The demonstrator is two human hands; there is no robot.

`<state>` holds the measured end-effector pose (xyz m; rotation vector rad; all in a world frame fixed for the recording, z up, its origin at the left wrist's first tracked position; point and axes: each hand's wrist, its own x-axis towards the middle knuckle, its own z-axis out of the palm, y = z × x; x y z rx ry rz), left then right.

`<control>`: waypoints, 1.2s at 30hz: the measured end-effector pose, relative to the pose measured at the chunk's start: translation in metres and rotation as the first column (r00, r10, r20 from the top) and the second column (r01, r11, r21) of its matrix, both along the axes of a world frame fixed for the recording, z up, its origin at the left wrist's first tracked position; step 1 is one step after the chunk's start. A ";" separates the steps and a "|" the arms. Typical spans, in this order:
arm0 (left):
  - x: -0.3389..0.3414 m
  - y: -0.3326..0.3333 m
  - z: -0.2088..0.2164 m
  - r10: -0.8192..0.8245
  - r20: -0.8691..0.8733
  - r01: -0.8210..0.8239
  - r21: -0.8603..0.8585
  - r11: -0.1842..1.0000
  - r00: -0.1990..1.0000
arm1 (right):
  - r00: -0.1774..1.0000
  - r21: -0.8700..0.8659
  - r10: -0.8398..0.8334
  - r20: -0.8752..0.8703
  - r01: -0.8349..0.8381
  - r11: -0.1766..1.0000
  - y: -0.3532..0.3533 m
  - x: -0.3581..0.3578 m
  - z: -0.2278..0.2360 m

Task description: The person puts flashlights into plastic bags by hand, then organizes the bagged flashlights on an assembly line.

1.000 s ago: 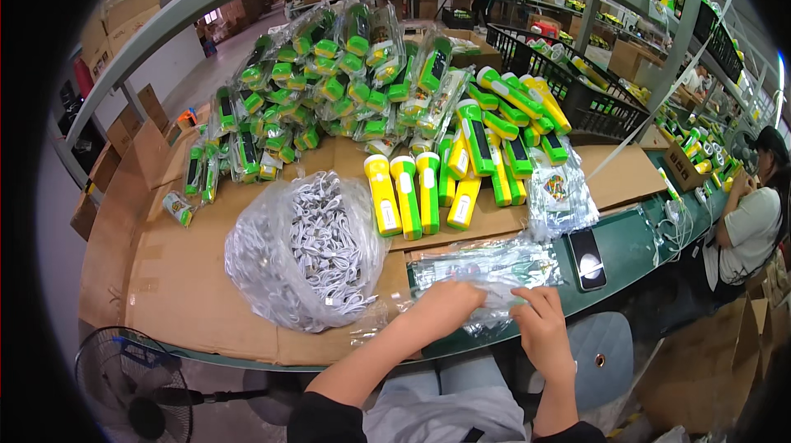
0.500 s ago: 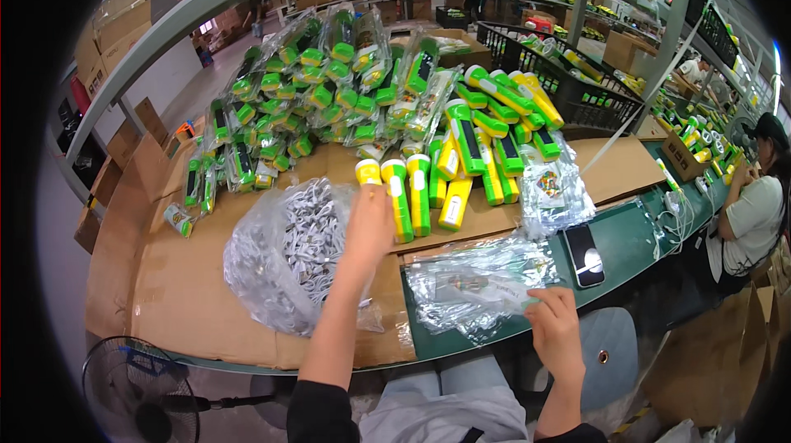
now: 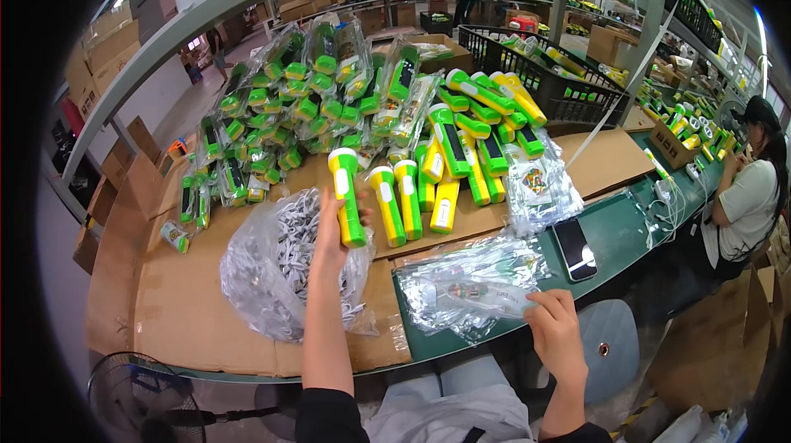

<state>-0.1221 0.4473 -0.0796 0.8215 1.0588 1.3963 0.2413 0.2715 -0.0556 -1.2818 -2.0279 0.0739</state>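
Note:
My left hand (image 3: 328, 235) is wrapped round a green and yellow flashlight (image 3: 348, 196) with a white head, held upright above the cardboard. My right hand (image 3: 557, 329) pinches the edge of a clear plastic bag (image 3: 486, 298), which lies over a stack of similar bags (image 3: 424, 278). Right of the held flashlight, two more flashlights (image 3: 386, 206) stand side by side, with a heap of loose flashlights (image 3: 468, 142) behind. Below my left hand sits a large clear bag (image 3: 249, 282) full of white cables (image 3: 295, 237).
Bagged flashlights (image 3: 301, 105) are piled at the back left. A black phone (image 3: 574, 250) lies on the green table (image 3: 618, 233), right of the bags. A black crate (image 3: 560, 84) stands behind. A co-worker (image 3: 746, 187) sits at right; a fan (image 3: 148, 398) stands at lower left.
My left hand has lifted a flashlight from the left end of the front row and brought it left. My right hand keeps its pinch on the bag. The view has shifted slightly.

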 end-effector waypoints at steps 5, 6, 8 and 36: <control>0.056 -0.054 0.023 -0.283 0.265 0.224 0.233 0.947 0.922 | 0.998 -0.029 0.067 0.021 -0.066 0.997 0.006 -0.017 0.014; 0.064 -0.061 0.028 -0.332 0.254 0.275 0.233 0.933 0.909 | 0.996 -0.040 0.082 0.019 -0.081 0.996 0.006 -0.020 0.016; 0.087 -0.080 0.037 -0.377 0.145 0.348 0.192 0.918 0.915 | 0.996 -0.040 0.083 0.011 -0.083 0.996 0.008 -0.024 0.015; 0.107 -0.127 0.018 0.260 -0.964 0.772 0.201 0.603 0.048 | 0.967 0.021 0.119 -0.227 -0.117 0.993 0.047 0.039 -0.002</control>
